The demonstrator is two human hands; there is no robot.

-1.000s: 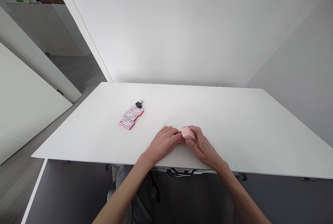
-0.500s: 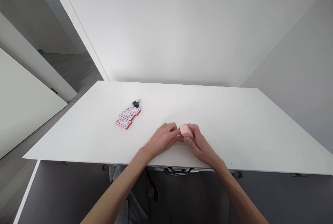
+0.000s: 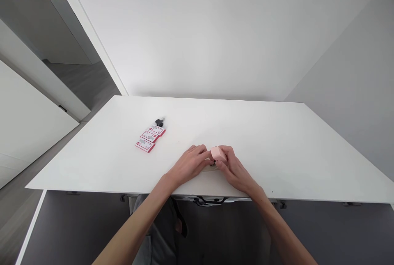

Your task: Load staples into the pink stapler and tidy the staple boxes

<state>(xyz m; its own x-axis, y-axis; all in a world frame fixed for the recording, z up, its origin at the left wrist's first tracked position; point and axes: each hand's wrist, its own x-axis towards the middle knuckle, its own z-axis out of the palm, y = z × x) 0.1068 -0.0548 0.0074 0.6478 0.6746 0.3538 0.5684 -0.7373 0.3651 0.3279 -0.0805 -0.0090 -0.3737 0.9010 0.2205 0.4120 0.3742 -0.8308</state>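
My right hand (image 3: 231, 167) is closed around a small pale pink block with rounded edges (image 3: 218, 153), held tilted just above the table. Close beside it, my left hand (image 3: 193, 163) has its fingers bent together at the block's left side. What those fingertips pinch is hidden. Beneath both hands lies a flat beige piece (image 3: 208, 169), mostly covered. A small dark bit shows between the fingertips, too small to name.
On the white table (image 3: 101, 146), three red-and-white boxes (image 3: 150, 136) lie in a slanted row to the left, with a small black object (image 3: 159, 122) at their far end. A white wall (image 3: 197, 35) rises behind. Black cables (image 3: 211, 201) hang under the front edge.
The hands stay together, with small finger movements; a dark bit shows a little more between the fingertips. The whole view has shifted slightly.
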